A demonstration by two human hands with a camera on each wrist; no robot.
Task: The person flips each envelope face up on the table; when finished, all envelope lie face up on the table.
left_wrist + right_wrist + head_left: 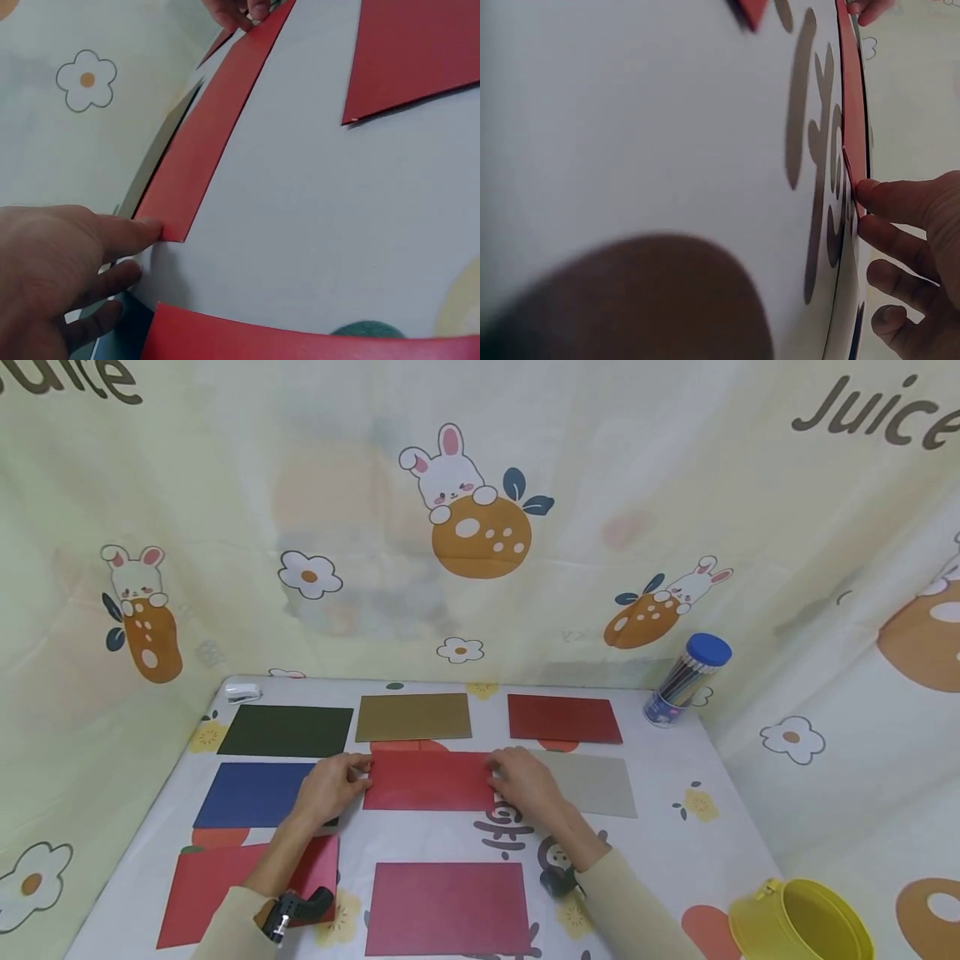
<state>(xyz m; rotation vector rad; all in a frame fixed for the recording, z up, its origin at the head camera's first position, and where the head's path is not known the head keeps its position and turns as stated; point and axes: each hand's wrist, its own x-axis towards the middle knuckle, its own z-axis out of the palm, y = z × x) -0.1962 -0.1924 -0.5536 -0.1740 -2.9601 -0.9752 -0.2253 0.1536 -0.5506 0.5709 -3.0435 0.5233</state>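
A bright red rectangular card (429, 782) lies in the middle of the table, its long side running left to right. At its left edge, my left hand (335, 787) pinches the side with thumb and fingertips. My right hand (527, 783) holds the opposite edge near the corner. In the right wrist view, the thumb and forefinger of the right hand (915, 247) meet at the red card (853, 105), its other fingers curled below. The left hand (67, 270) has a fingertip on the card's corner in the left wrist view.
Around it lie dark green (288, 731), tan (412, 717), dark red (564, 719), blue (251, 795), grey (592, 783), red (213, 889) and pinkish-red (448, 908) cards. A blue-lidded pencil tub (686, 681), white stapler-like object (242, 693) and yellow bucket (765, 918) stand near the edges.
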